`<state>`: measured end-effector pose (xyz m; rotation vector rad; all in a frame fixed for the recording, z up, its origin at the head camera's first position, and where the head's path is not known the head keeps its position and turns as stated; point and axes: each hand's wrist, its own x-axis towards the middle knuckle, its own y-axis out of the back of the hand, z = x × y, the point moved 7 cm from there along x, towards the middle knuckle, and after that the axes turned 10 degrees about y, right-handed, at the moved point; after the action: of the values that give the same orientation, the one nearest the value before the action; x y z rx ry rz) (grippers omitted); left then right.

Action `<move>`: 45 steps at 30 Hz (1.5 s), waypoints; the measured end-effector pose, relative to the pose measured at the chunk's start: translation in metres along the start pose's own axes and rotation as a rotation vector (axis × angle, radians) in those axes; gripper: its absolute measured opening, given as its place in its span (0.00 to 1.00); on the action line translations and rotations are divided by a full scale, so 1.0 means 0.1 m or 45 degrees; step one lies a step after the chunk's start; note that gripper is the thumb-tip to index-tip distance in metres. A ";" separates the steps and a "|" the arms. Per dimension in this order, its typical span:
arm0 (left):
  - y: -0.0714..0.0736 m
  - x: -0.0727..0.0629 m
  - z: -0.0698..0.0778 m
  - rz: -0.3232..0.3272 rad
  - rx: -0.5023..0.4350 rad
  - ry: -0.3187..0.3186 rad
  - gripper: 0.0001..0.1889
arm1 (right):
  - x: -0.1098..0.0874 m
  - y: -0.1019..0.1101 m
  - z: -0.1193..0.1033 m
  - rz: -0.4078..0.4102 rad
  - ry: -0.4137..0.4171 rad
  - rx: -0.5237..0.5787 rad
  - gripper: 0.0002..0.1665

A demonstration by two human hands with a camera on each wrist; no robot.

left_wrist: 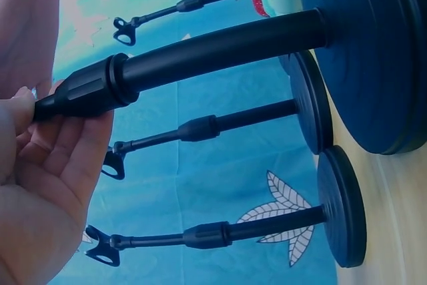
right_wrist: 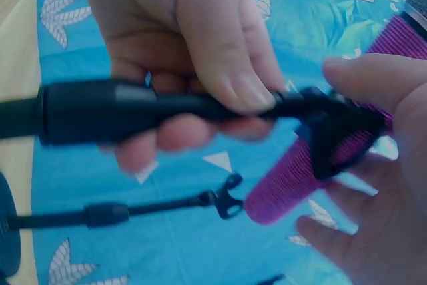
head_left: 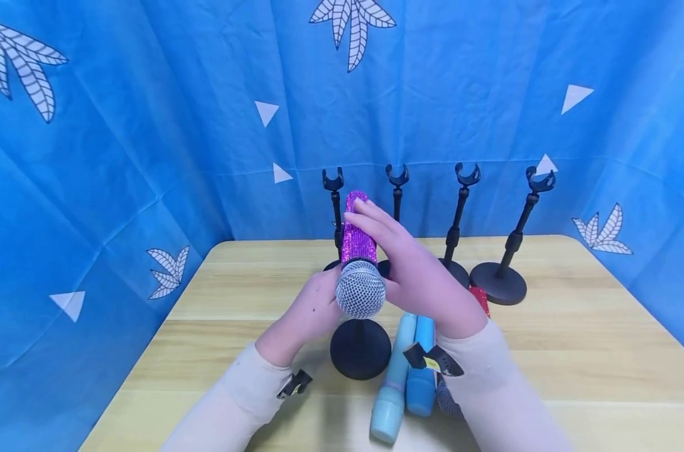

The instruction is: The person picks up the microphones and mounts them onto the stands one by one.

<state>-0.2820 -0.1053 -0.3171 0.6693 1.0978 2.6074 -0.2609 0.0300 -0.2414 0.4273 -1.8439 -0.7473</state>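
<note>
Low in the head view, a silver-grilled microphone with a glittery purple handle (head_left: 357, 242) points its grille toward me. My left hand (head_left: 316, 304) grips the thin upper pole of a black microphone stand (left_wrist: 220, 51), whose round base (head_left: 360, 358) shows below the grille. In the right wrist view the stand's clip (right_wrist: 333, 141) meets the purple handle; whether it is fully seated I cannot tell. My right hand (head_left: 415, 270) lies along the microphone's right side, fingers fairly straight across the handle and thumb apart from them.
Several more black stands with open clips (head_left: 468, 176) stand in a row at the back. Under my right forearm lie a pale teal microphone (head_left: 395, 376), a blue microphone (head_left: 421, 383) and a partly hidden red one (head_left: 480, 298). A blue curtain (head_left: 460, 81) surrounds the wooden table (head_left: 573, 351).
</note>
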 end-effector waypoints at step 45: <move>-0.09 -0.07 0.06 -0.238 0.267 -0.246 0.16 | -0.82 -1.08 0.43 -1.032 -0.563 0.107 0.11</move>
<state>-0.2727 -0.0977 -0.3222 0.8020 1.3136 2.2403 -0.2746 0.0115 -0.3817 1.1779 -2.1080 -1.3921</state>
